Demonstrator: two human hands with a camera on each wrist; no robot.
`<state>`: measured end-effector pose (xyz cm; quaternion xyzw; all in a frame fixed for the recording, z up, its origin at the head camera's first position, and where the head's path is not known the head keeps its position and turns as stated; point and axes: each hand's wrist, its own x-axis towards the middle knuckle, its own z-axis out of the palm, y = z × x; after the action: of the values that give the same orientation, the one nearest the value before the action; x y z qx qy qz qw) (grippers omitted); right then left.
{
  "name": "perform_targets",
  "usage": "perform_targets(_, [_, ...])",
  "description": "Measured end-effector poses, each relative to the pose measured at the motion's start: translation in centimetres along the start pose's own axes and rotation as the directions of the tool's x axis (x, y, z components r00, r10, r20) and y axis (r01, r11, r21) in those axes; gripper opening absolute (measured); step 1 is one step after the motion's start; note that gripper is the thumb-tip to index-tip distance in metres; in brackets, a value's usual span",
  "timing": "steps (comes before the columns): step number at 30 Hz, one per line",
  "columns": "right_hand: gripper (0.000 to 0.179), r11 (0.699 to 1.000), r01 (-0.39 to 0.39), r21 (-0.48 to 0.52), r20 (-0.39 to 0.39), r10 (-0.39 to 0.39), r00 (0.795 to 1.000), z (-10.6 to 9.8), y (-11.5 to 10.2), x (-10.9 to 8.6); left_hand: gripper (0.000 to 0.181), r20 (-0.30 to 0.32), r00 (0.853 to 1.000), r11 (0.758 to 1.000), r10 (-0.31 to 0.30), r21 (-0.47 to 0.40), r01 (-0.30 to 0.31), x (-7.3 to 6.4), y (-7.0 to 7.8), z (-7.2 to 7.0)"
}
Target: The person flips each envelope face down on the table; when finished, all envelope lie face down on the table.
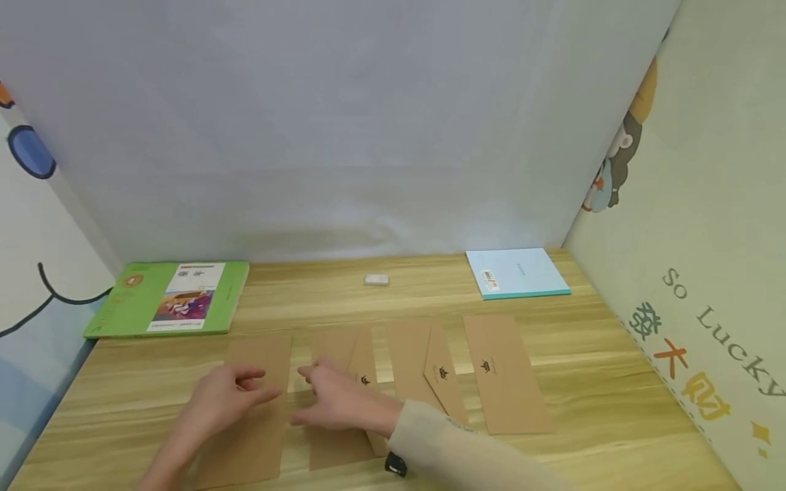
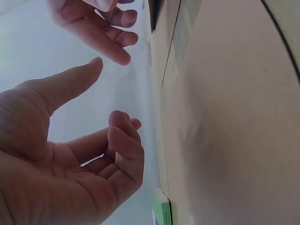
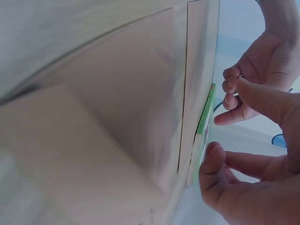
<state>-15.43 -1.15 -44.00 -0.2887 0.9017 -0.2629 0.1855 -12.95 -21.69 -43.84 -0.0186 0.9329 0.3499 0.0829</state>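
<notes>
Four kraft-paper envelopes lie in a row on the wooden table. Over the leftmost, plain envelope (image 1: 254, 443) hovers my left hand (image 1: 224, 402), fingers loosely curved and holding nothing. My right hand (image 1: 344, 399), likewise holding nothing, is above the second envelope (image 1: 334, 447), whose pointed flap carries a black crown print. Both wrist views show a gap between the hands and the paper. A third envelope (image 1: 408, 348), also with a crown on its flap, sits partly behind the right sleeve. At the right end, the fourth envelope (image 1: 516, 389) shows a small crown near its left edge.
A green book (image 1: 233, 293) with a picture on its cover lies at the back left. Towards the back are a small whitish block (image 1: 376, 279) and, further right, a light blue notebook (image 1: 522, 273). Cloth walls stand behind and on both sides of the table (image 1: 602, 382).
</notes>
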Motion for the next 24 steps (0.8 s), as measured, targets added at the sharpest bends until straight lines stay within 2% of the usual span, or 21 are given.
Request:
perform_targets(10, [0.069,0.998,0.062,0.018,-0.103,-0.06,0.993,-0.7,2.9,-1.1,0.061,0.032,0.999,0.995,0.018,-0.096,-0.015,0.7,1.1,2.3])
perform_targets(17, [0.074,0.996,-0.021,-0.089,-0.118,0.01,0.993,-1.5,4.5,-2.8,0.06,0.077,0.997,0.987,0.001,-0.163,0.011,1.2,1.5,4.1])
perform_targets(21, [0.052,0.99,-0.03,-0.138,-0.112,0.014,0.994,-1.9,5.4,-3.2,0.061,0.088,0.996,0.982,0.005,-0.186,0.011,1.6,1.6,4.5])
perform_targets(24, [0.048,0.981,-0.015,-0.194,-0.1,-0.005,0.995,-2.2,5.7,-3.3,0.062,0.087,0.996,0.982,0.002,-0.187,0.014,1.9,1.6,4.3])
